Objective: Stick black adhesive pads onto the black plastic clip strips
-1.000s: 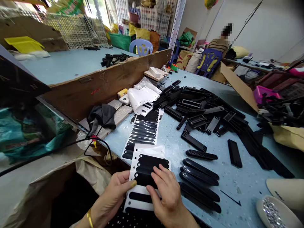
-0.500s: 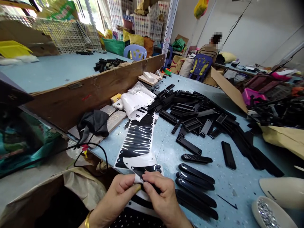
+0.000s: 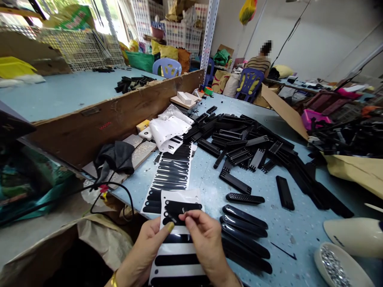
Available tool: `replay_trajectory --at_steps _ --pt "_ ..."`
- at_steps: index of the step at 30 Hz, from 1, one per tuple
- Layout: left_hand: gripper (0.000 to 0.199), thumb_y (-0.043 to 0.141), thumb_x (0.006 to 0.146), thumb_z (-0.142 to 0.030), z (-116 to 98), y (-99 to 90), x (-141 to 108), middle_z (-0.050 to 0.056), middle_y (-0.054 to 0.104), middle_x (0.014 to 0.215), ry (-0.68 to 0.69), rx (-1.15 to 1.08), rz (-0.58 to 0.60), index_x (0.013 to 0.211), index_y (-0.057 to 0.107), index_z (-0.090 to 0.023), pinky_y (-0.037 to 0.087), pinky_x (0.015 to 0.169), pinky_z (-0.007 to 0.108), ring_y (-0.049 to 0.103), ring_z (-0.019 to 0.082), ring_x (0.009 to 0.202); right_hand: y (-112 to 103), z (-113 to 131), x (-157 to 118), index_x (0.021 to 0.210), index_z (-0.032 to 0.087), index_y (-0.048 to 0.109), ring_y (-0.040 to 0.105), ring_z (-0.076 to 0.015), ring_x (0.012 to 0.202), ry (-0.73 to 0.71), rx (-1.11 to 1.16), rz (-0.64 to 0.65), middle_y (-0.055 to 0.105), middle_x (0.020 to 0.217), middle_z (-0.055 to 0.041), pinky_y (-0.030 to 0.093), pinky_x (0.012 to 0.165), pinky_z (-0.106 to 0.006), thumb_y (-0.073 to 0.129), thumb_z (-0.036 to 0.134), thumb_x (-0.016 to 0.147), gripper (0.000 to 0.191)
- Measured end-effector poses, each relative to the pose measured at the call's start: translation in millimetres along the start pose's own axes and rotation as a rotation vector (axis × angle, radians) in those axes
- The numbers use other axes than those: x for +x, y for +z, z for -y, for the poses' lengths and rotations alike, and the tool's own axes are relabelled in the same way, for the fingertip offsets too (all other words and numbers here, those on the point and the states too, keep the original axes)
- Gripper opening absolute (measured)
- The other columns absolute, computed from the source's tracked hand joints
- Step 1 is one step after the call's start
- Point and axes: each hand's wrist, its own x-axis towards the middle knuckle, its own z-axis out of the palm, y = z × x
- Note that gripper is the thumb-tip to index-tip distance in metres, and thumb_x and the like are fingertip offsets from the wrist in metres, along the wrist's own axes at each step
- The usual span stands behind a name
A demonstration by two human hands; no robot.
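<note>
My left hand is closed on the left edge of a white sticker sheet, its thumb on the front. Long black rounded stickers run across this sheet, with white gaps between some of them. Over the upper part, my right hand pinches with thumb and forefinger beside a black sticker. What lies between those fingertips is too small to make out. Behind the held sheet, another sheet of black stickers lies on the blue table. Several glossy black strips lie side by side to the right of my hands.
A large heap of black plastic pieces covers the table's middle. At the right stand a bowl of small shiny parts and a cream-coloured object. A wooden board borders the left side. A person sits at the back.
The held sheet, bent and folded between my hands before, is now flatter and more upright, facing me. My right fingertips have come away from my left thumb. The view has shifted slightly.
</note>
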Motion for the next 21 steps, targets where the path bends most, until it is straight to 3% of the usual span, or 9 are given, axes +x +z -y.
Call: replay_trajectory --at_steps 2,4,8,13,15,17,18,19,21 --pt "0.032 0.079 0.072 -0.041 -10 4.8 5 0.006 0.072 0.068 0.005 0.025 0.018 0.084 0.074 -0.013 0.051 0.058 0.026 0.064 0.018 0.061 -19 26 9 0.089 0.017 0.072 0.07 -0.02 0.078 0.019 0.156 -0.079 0.075 0.089 -0.0089 0.057 0.075 -0.035 0.063 0.036 0.089 0.02" --pt "0.03 0.077 0.073 -0.04 -26 8.2 17 0.006 0.073 0.069 0.066 0.095 0.038 0.084 0.073 -0.013 0.053 0.06 0.029 0.066 0.02 0.063 -47 56 16 0.086 0.018 0.071 0.069 -0.0188 0.078 -0.105 0.299 -0.222 0.073 0.086 -0.0063 0.058 0.075 -0.035 0.067 0.033 0.087 0.015" --pt "0.035 0.069 0.075 -0.048 -62 6.1 60 0.007 0.073 0.071 0.304 0.469 -0.062 0.082 0.069 -0.014 0.054 0.057 0.031 0.067 0.022 0.062 -98 93 13 0.086 0.02 0.073 0.067 -0.0145 0.065 -0.256 0.275 -0.421 0.071 0.08 -0.0036 0.056 0.059 -0.027 0.076 0.025 0.079 0.01" --pt "0.041 0.074 0.063 -0.038 -85 -12.1 105 0.005 0.072 0.07 0.513 0.806 -0.317 0.098 0.07 -0.016 0.053 0.069 0.036 0.068 0.03 0.075 -127 71 -7 0.088 0.02 0.077 0.064 -0.0133 0.055 -0.174 0.005 -0.383 0.072 0.076 -0.0051 0.051 0.049 -0.023 0.08 0.025 0.072 0.016" --pt "0.044 0.073 0.065 -0.036 -84 -11.4 100 0.008 0.074 0.087 0.719 0.947 -0.478 0.106 0.068 -0.018 0.051 0.079 0.037 0.067 0.031 0.087 -133 57 -13 0.089 0.023 0.077 0.062 -0.0127 0.052 -0.165 -0.123 -0.38 0.07 0.073 -0.0027 0.05 0.047 -0.024 0.08 0.025 0.072 0.017" --pt "0.037 0.07 0.071 -0.038 -78 2.8 83 0.009 0.073 0.097 0.889 1.064 -0.577 0.103 0.07 -0.019 0.05 0.08 0.034 0.067 0.028 0.086 -134 49 -16 0.089 0.025 0.078 0.06 -0.0124 0.049 -0.208 -0.293 -0.346 0.069 0.07 -0.001 0.05 0.046 -0.024 0.079 0.024 0.073 0.016" --pt "0.032 0.069 0.074 -0.039 -72 14.9 73 0.007 0.074 0.094 0.874 1.067 -0.532 0.099 0.07 -0.019 0.05 0.076 0.032 0.067 0.025 0.08 -131 47 -17 0.089 0.025 0.079 0.06 -0.0132 0.05 -0.251 -0.386 -0.306 0.068 0.069 -0.001 0.051 0.047 -0.025 0.078 0.024 0.073 0.015" --pt "0.026 0.07 0.073 -0.039 -65 29.4 63 0.005 0.073 0.081 0.808 1.033 -0.404 0.09 0.071 -0.019 0.05 0.067 0.028 0.066 0.022 0.069 -127 47 -19 0.089 0.025 0.079 0.061 -0.0146 0.052 -0.306 -0.475 -0.254 0.068 0.068 -0.0015 0.052 0.049 -0.026 0.078 0.024 0.074 0.015" --pt "0.024 0.069 0.074 -0.042 -47 60.7 48 0.003 0.07 0.065 0.542 0.899 0.004 0.08 0.072 -0.019 0.049 0.055 0.025 0.064 0.019 0.057 -115 47 -21 0.09 0.023 0.079 0.064 -0.0176 0.057 -0.42 -0.618 -0.144 0.067 0.066 -0.003 0.052 0.053 -0.029 0.076 0.025 0.076 0.014"
